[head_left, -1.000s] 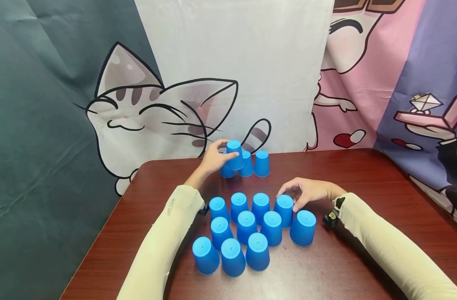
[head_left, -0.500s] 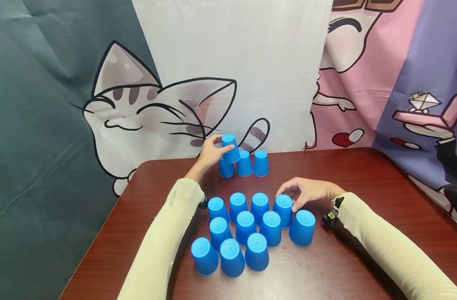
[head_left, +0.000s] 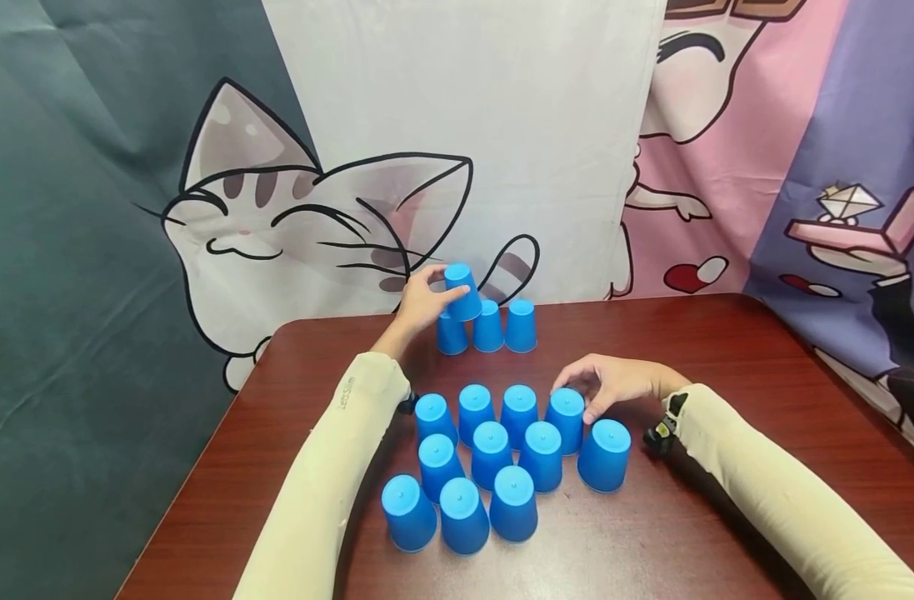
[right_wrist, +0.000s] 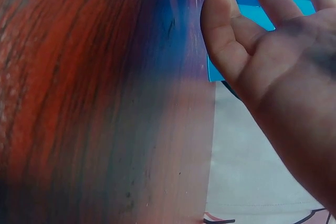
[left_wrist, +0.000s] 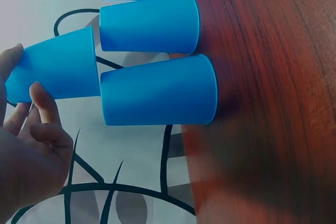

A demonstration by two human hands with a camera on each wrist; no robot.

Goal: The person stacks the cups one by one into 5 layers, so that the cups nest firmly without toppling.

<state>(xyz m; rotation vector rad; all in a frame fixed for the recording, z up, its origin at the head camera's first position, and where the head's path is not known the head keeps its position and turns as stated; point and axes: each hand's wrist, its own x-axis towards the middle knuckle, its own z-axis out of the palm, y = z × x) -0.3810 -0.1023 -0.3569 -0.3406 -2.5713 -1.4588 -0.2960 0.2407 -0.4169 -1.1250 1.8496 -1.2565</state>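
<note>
Up at the far side, my left hand [head_left: 421,302] holds an upside-down blue plastic cup [head_left: 462,293] between thumb and fingers. That cup is slightly tilted, its rim close over the tops of the left cup [head_left: 452,337] and middle cup [head_left: 488,330] of a back row of three. In the left wrist view, the held cup [left_wrist: 60,69] has its rim right by the top of the nearest standing cup [left_wrist: 157,93]. My right hand [head_left: 621,382] has thumb and fingers around a blue cup [head_left: 565,427] standing at the right of the front group; its palm partly hides this cup [right_wrist: 254,14] in the right wrist view.
Several more upside-down blue cups stand close together nearer me, including a front one [head_left: 465,521] and a right one [head_left: 604,458]. They are on a reddish-brown wooden table [head_left: 314,500]. A printed cloth backdrop [head_left: 561,150] hangs behind the table's far edge.
My left hand has lifted the cup higher and slightly left, over the back row, with only a small shift in the last half second. My right hand has stayed at its cup.
</note>
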